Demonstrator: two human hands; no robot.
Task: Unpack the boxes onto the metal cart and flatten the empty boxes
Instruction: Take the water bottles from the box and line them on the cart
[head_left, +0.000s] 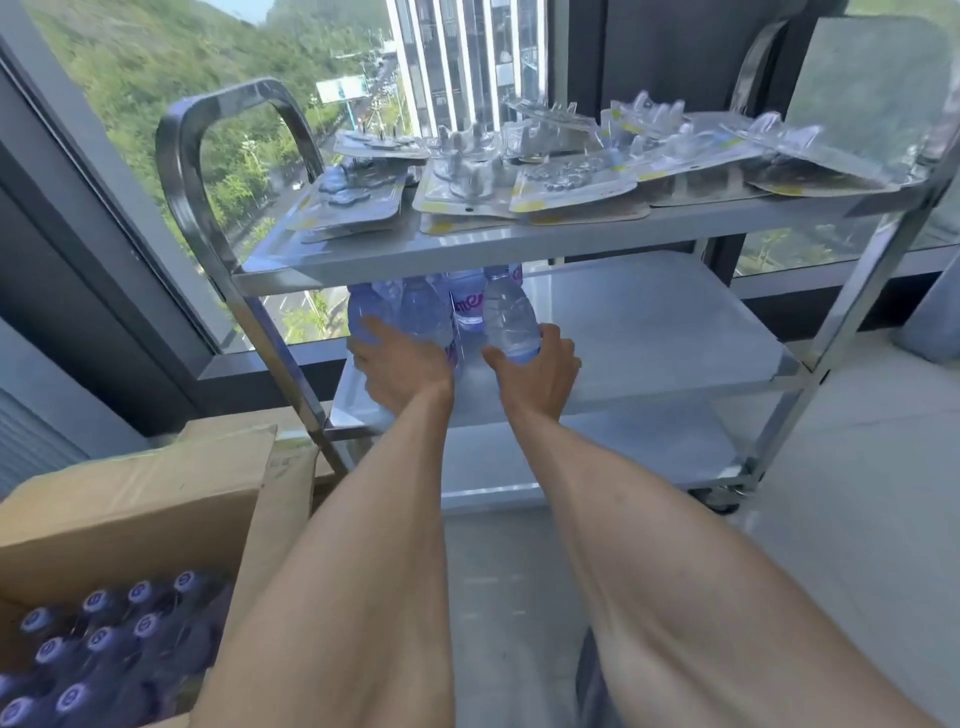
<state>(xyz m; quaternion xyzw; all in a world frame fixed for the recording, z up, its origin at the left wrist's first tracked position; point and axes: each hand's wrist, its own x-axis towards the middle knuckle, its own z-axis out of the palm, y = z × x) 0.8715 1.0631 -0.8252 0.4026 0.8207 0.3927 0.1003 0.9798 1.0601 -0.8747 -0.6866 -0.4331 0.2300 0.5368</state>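
water bottles (441, 312) on metal cart (649, 332) middle shelf, left hand (402, 364) gripping one, right hand (540, 371) wrapped round another, open box (156, 499) bottom left

Two bare forearms, no sleeves in view. Left hand (402, 364) at eleven o'clock, right hand (540, 371) at one. No rings, watch or gloves.

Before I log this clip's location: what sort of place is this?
Probably an upper-floor room in a high-rise, used for stocking: the window overlooks treetops and roads, and a metal cart stands beside a cardboard box of bottles.
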